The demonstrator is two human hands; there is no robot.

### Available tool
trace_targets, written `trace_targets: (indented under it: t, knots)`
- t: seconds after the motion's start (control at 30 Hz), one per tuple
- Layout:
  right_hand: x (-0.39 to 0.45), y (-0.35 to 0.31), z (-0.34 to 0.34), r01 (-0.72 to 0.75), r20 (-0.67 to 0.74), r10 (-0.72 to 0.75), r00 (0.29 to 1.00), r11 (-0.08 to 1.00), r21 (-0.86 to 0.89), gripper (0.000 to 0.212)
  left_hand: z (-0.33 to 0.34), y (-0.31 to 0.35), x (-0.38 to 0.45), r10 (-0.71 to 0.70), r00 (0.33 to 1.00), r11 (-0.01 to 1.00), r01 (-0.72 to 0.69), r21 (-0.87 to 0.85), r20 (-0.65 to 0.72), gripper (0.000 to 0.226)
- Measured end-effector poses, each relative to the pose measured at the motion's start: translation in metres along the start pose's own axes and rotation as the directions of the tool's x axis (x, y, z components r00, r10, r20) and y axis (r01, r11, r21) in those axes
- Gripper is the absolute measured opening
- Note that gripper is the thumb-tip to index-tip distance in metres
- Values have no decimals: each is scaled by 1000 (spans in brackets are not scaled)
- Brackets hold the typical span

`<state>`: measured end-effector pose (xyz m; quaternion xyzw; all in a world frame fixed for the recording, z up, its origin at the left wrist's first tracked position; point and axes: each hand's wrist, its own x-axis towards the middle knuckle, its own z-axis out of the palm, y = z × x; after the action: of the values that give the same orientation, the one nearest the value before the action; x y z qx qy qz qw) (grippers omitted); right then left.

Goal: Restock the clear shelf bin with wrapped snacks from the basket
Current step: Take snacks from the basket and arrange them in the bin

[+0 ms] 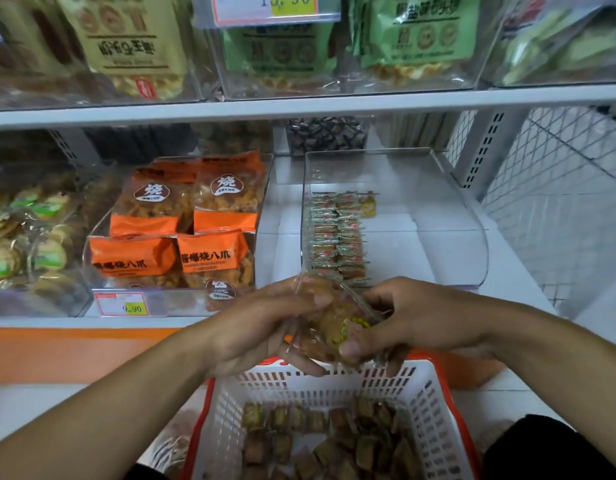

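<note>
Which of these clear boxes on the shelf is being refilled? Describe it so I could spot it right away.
Start at the lower white shelf, just above the hands. Right of the box packed with orange bags stands the clear shelf bin, by the wire mesh side. Unlike its neighbours it is mostly bare, holding only two neat rows of small wrapped snacks along its left wall.

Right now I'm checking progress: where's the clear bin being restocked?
In the head view, the clear bin sits on the lower shelf, right of the orange snack packs, just beyond both hands.
</note>
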<state>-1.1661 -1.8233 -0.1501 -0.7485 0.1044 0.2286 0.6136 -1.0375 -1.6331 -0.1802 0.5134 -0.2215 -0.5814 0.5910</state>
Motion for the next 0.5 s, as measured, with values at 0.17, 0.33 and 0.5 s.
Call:
trace_targets:
  t: [0.17,0.33,0.5]
  knots:
    - [3,3,5,5,-127,-12,992,999,-54,43,11,-11,3,52,989,980,-25,196,-137,51]
    - [5,3,4,-12,-197,-2,980,997,-72,48,17,-13,9,42,979,984,-6,179,-201,45]
    - [-14,-9,-23,55,-233,-64,970,997,-45,42,19,1,9,4,962,986,-49,-157,-273,35]
